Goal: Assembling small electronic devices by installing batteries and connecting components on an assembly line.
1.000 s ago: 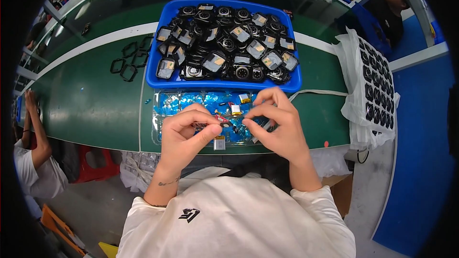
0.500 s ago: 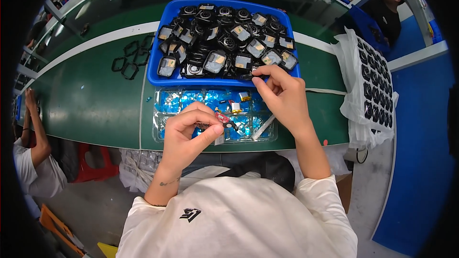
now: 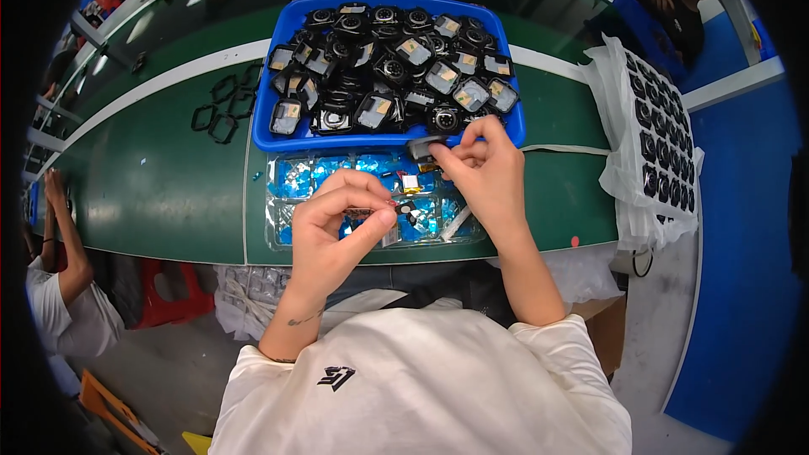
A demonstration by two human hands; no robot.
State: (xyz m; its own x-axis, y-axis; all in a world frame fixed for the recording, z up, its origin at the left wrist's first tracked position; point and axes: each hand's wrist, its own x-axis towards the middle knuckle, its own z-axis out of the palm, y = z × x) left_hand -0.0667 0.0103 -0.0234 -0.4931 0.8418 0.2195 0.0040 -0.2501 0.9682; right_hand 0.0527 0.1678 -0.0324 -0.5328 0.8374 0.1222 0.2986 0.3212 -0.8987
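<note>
My left hand [image 3: 337, 219] is closed, with thumb and fingers pinching a small electronic part [image 3: 405, 209] that has dark and red bits; its far end sticks out past the fingertips. My right hand [image 3: 489, 177] grips a dark watch case [image 3: 422, 149] by its edge, just over the near rim of a blue bin [image 3: 263, 131]. Heaped in that bin are many black watch cases [image 3: 375, 108], some showing grey insides with tan patches. Below both hands lies a clear plastic tray [image 3: 272, 202] with shiny blue pieces in its compartments. A small silver-and-yellow battery [image 3: 410, 184] shows between my hands.
Several black frames [image 3: 223, 126] lie on the green worktable [image 3: 152, 177] left of the bin. At the right stands a stack of white-wrapped trays [image 3: 649, 131] holding black parts. Another person's arms [image 3: 72, 227] rest at the table's left edge; more people sit beyond.
My right hand has drawn back toward me from the bin's near edge, bringing a watch case with it. The left hand keeps its part at nearly the same place.
</note>
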